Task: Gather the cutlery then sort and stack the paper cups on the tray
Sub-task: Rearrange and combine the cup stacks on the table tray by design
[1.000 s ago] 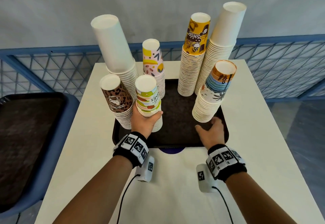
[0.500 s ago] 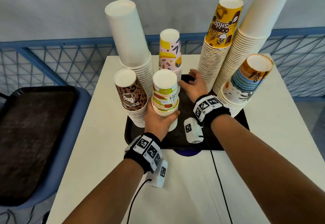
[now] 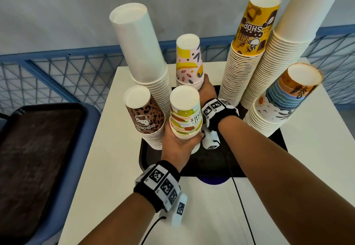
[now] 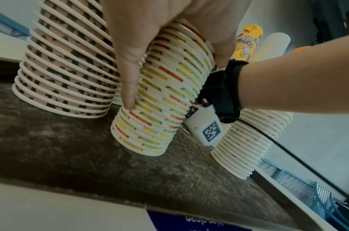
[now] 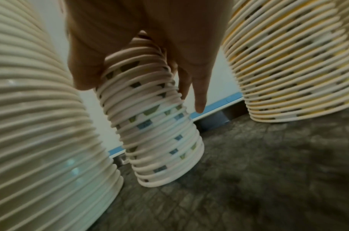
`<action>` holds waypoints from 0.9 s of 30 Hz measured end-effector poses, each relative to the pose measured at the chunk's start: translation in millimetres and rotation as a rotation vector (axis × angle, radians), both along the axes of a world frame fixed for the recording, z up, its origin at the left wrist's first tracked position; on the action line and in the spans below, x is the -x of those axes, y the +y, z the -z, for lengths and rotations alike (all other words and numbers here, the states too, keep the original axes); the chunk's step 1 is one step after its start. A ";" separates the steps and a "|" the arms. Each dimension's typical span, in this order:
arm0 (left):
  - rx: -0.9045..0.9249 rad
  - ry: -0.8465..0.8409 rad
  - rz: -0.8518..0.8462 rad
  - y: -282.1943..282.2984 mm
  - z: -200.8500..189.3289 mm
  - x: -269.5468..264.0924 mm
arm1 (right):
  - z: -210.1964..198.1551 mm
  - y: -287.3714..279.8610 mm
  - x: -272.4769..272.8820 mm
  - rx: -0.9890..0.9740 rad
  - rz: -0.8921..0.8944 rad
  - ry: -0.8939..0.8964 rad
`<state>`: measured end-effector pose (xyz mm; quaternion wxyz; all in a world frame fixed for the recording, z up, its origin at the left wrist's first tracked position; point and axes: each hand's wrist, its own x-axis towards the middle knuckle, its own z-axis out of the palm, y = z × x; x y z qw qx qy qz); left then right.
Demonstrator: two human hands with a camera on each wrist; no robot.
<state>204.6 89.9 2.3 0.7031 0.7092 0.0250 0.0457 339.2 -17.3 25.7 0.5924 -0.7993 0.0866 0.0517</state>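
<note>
Several stacks of upside-down paper cups stand on a dark tray (image 3: 207,160) on the white table. My left hand (image 3: 178,144) grips the fruit-print stack (image 3: 185,116) near the tray's front; thumb and fingers wrap its lower rims (image 4: 161,100). My right hand (image 3: 208,91) reaches over the tray and grips the pink-and-yellow stack (image 3: 189,62) at the back; its fingers curl round the rims (image 5: 149,109). The leopard-print stack (image 3: 146,118) stands just left of my left hand.
A tall plain white stack (image 3: 142,52) stands back left. A yellow coffee-shop stack (image 3: 247,48), another white stack (image 3: 288,39) and a beach-print stack (image 3: 278,100) crowd the right. A second dark tray (image 3: 34,148) lies on a blue chair at left; a blue railing runs behind.
My right hand left the tray's front right, reached across to the back and took hold of the pink-and-yellow stack. My left hand stayed on the fruit-print stack.
</note>
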 end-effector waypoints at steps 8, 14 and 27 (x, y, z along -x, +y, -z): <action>-0.071 0.024 0.001 1.1 1.7 1.1 | 7.9 -14.4 55.3 0.015 0.068 -0.036; -0.122 0.050 -0.018 1.4 0.7 2.7 | 6.5 -38.1 112.1 0.046 0.131 0.007; -0.191 0.082 0.117 -24.8 -22.0 -59.8 | 8.3 -56.6 159.0 -0.016 0.102 -0.013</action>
